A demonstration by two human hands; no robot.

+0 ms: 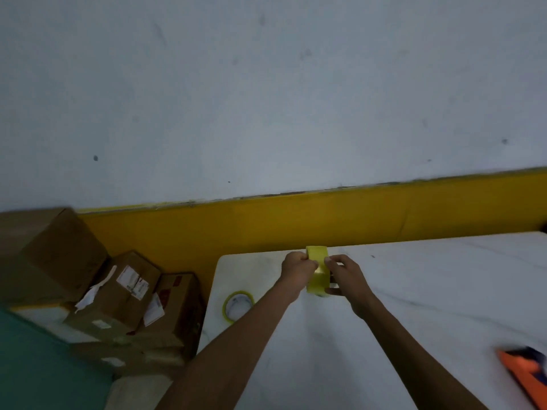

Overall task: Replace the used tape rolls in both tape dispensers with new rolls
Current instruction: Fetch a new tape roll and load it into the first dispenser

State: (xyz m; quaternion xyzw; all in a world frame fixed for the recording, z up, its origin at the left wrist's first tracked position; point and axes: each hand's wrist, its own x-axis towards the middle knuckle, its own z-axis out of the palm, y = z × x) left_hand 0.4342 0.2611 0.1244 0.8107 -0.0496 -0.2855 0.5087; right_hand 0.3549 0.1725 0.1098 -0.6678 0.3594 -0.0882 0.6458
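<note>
both my grips, left hand (297, 266) and right hand (343, 275), pinch the yellow roll (317, 279); i should find its loose end at twelve o'clock first.

The white surface (414, 291) is sitting in front of me. A thin yellow tape roll (238, 306) is lying flat near its left edge. An orange dispenser (527, 368), blurred, is lying at the right edge.
</note>
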